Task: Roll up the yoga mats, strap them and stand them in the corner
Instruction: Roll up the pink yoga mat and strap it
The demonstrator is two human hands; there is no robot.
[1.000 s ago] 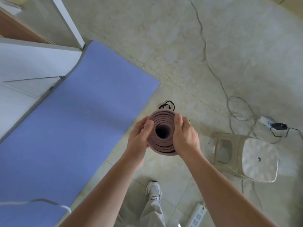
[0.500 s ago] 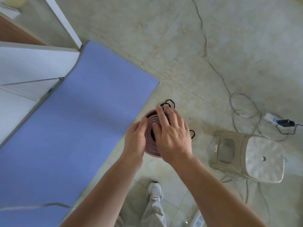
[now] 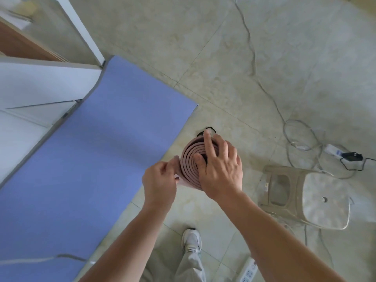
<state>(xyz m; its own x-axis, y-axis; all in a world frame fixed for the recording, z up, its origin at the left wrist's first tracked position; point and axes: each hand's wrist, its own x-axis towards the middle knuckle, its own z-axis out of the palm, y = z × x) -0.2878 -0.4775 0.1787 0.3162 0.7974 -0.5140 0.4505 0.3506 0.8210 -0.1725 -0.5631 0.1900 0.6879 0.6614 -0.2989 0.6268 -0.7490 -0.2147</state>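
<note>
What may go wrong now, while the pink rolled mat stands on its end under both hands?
The left hand only pinches the outer edge of the pink mat; a slip may loosen the roll. The right hand lies flat on top, so an uneven push may tip it. Loose cables beside the stool may catch the shoe.

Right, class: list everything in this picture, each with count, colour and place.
rolled mat: one, pink, on end, floor centre.
flat mat: one, blue, spread on floor, left.
strap: one, black, showing behind rolled mat.
stool: one, beige, on its side, right.
cables: several, grey, across floor, right.
power strip: one, white, bottom edge.
white furniture: one piece, far left.
shoe: one, grey, bottom centre.
left hand: one, grips rolled mat's side.
right hand: one, fingers flat on rolled mat's top.
</note>
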